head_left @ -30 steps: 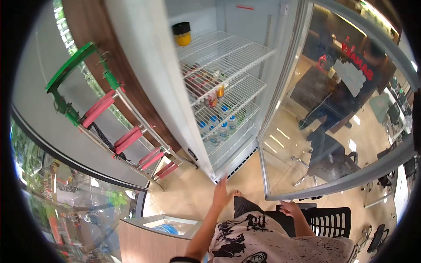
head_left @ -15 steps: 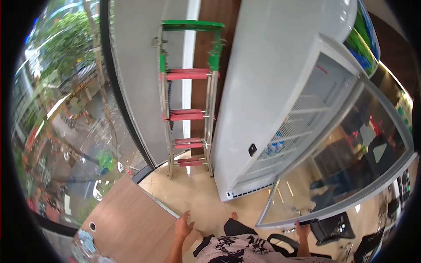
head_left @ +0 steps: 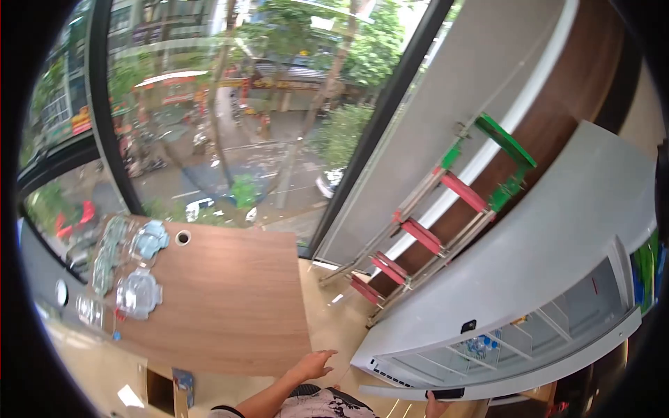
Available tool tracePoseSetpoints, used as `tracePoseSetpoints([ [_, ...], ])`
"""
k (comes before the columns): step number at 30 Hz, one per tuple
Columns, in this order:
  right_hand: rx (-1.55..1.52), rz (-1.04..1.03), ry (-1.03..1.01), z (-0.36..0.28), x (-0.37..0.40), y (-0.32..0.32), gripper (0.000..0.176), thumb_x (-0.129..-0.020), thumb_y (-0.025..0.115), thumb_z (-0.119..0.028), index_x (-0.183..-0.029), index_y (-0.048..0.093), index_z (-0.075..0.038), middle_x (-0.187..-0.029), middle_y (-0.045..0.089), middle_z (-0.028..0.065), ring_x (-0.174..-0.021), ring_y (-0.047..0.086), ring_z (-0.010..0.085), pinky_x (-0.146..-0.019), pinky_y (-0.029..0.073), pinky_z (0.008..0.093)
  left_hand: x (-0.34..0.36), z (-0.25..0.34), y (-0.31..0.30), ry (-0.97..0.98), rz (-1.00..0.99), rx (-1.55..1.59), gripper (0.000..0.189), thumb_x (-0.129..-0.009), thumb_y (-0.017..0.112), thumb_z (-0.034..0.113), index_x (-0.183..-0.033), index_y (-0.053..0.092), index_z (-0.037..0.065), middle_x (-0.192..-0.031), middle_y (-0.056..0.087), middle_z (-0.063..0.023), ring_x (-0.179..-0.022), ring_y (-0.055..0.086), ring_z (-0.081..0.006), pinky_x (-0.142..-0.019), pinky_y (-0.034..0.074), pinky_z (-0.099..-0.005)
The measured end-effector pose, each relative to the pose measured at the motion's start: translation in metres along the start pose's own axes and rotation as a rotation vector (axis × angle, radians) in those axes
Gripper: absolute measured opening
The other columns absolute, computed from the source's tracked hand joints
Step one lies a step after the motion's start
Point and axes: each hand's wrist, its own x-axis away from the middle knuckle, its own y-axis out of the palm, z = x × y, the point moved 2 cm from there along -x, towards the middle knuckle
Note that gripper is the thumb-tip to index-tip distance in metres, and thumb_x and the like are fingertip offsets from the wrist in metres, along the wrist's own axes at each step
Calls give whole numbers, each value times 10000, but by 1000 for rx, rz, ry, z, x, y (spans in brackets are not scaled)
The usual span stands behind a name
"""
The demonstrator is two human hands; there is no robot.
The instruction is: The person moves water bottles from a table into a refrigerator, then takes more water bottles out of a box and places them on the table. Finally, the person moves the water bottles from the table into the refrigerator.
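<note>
My right hand (head_left: pixel 435 404), partly cut off by the lower edge, grips the black handle (head_left: pixel 446 393) of a glass-door refrigerator. The refrigerator door (head_left: pixel 557 369), with its pale frame, stands ajar and is seen nearly edge-on. Inside the white refrigerator cabinet (head_left: pixel 516 230) are wire shelves and several small bottles with blue caps (head_left: pixel 481 344). My left hand (head_left: pixel 315 364) is held out in the air near the front right corner of the wooden table (head_left: pixel 237 299). Its fingers are extended and it holds nothing.
Clear containers with pale blue lids (head_left: pixel 139 294) sit at the table's left end, by a round cable hole (head_left: pixel 182 237). A folded ladder (head_left: pixel 425 237) with green top and red steps leans between the window wall and the refrigerator. Large windows (head_left: pixel 244 125) face a street.
My view has turned left, bringing the table and its containers into sight. The refrigerator door has swung closer to the cabinet, my right hand still on its handle. My left hand stays outstretched.
</note>
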Motion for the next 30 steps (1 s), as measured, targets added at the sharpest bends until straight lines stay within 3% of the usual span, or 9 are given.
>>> tracePoseSetpoints([
  [2,-298,270,-48,2,-16,26,994,-589,759,-138,-1347,186,155,-1164,548,266,-1022,599,303,-888,476,339,13,-13,-7,-128,-21,-125,575,-777,686,233,-1292,456,123,-1124,596,-204,-1051,561,-363,-886,456,-444],
  [6,-55,215,248,1,-72,77,1141,-606,715,-170,-1354,-72,184,-1270,444,345,-1164,498,382,-999,385,320,30,-41,-13,-217,66,-186,595,-763,699,268,-1287,456,125,-1097,602,-206,-1042,564,-364,-863,459,-457],
  [8,-87,190,247,-68,-73,79,1091,-633,688,-195,-1335,-41,211,-1212,446,383,-1123,501,449,-954,429,414,34,-46,-12,-276,203,-215,597,-751,709,274,-1273,465,119,-1059,612,-204,-1022,570,-365,-850,459,-464],
  [12,24,321,317,-114,-85,96,1079,-666,690,-232,-1329,-37,214,-1194,395,400,-1055,518,479,-916,441,461,27,-18,-12,-329,249,-248,590,-757,703,272,-1274,462,121,-1035,616,-203,-1004,575,-362,-845,459,-462],
  [16,-83,195,309,-165,-81,83,1150,-702,697,-235,-1319,-175,192,-1310,247,442,-1149,456,476,-945,422,431,6,14,17,-274,275,-267,591,-759,704,282,-1274,464,119,-1046,616,-200,-990,581,-362,-844,467,-442],
  [21,-41,203,280,-128,-86,120,1108,-753,669,-215,-1309,-200,192,-1392,5,451,-1285,288,495,-990,383,413,-15,58,69,-245,195,-215,618,-770,703,325,-1300,451,131,-1096,617,-190,-1012,582,-366,-864,468,-426],
  [26,-117,152,230,-139,-79,120,1045,-779,650,-207,-1297,-142,236,-1405,-122,424,-1348,-99,509,-1119,118,456,-20,60,114,-258,-6,-196,693,-752,718,367,-1321,426,99,-1142,590,-222,-1059,565,-374,-908,456,-418],
  [28,-142,169,221,-136,-76,126,1047,-780,651,-215,-1298,-139,236,-1406,-120,424,-1347,-93,512,-1121,80,466,-19,-6,125,-322,173,-253,819,-712,740,434,-1340,389,43,-1268,508,-231,-1191,470,-385,-1000,388,-428],
  [30,-150,187,206,-132,-72,127,1049,-781,651,-223,-1300,-137,236,-1406,-118,423,-1347,-86,515,-1122,43,476,1,-52,116,-665,340,-716,1003,-660,758,503,-1393,284,10,-1435,324,-205,-1346,266,-374,-1070,287,-480],
])
